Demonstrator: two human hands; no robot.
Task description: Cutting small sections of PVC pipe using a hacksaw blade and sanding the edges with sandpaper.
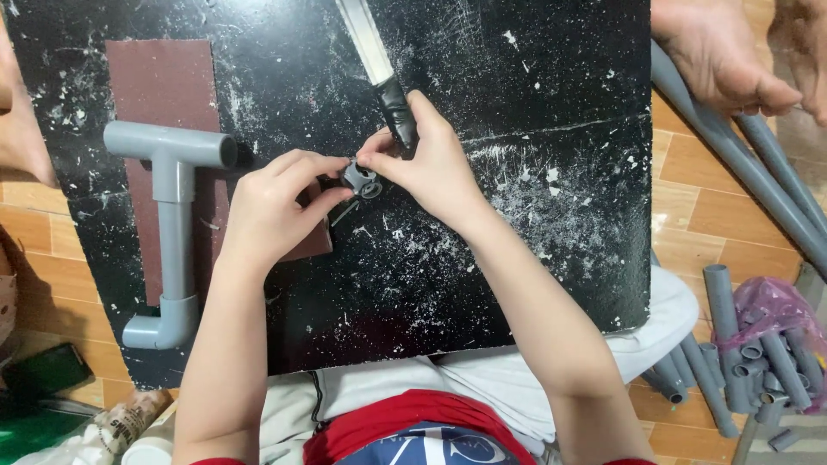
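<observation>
Grey pipe fitting [361, 178], short and round with a dark open end, is sitting pinched between both hands just above the black scratched surface [534, 215]. Left hand [271, 207] and right hand [431, 164] are meeting on it; the right is also gripping a black-handled knife [398, 116].

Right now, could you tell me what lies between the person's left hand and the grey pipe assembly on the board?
In the head view, only a sheet of reddish-brown sandpaper lies between the left hand and the grey pipe assembly, partly under both.
</observation>
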